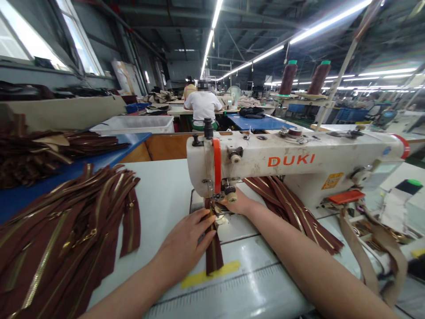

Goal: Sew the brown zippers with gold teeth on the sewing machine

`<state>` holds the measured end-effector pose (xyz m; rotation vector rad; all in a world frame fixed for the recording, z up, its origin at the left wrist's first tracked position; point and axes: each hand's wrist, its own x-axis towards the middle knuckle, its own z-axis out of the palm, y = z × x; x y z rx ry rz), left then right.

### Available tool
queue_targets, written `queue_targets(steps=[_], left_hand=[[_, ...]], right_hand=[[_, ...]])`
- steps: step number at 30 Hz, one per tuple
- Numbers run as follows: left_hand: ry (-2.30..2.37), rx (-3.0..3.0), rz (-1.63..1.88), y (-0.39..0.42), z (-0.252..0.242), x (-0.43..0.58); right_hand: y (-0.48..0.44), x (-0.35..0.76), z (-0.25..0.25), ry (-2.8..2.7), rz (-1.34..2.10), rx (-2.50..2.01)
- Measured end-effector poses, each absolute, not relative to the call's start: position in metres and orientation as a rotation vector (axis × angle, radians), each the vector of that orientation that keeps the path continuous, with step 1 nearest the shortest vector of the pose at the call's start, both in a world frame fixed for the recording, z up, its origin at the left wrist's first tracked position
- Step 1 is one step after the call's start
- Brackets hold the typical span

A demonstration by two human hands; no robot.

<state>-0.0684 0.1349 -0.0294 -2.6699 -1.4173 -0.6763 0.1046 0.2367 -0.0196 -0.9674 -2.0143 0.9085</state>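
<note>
A brown zipper (214, 254) with a metallic tooth line lies under the needle area of the white sewing machine (252, 157), its near end pointing toward me. My left hand (187, 235) has its fingers and thumb on the zipper tape, holding it just in front of the presser foot. From the right, my right hand (238, 204) reaches in beside the needle area. Its fingertips are partly hidden by the machine head, so its grip is unclear. Many brown zippers (83, 221) with gold teeth and pulls are piled left of my left hand.
More brown zippers (295, 212) lie under the machine arm. Yellow tape (212, 274) and a printed ruler mark the table's front. Beige straps (360, 252) hang at the right. Thread cones (288, 79) stand behind. A co-worker in a white shirt (203, 106) sits ahead.
</note>
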Motion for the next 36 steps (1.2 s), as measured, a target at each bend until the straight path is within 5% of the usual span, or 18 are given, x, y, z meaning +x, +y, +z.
queue_targets(steps=[11, 25, 36], left_hand=[[-1.484, -2.686, -0.544, 0.123, -0.021, -0.066], [-1.473, -2.677, -0.514, 0.12, -0.024, -0.068], [-1.416, -2.666, -0.542, 0.12, -0.025, -0.065]], right_hand=[[0.233, 0.102, -0.017, -2.1, 0.875, -0.831], [0.19, 0.128, -0.005, -2.055, 0.419, -1.276], [0.129, 0.124, -0.022, -2.338, 0.29, -1.018]])
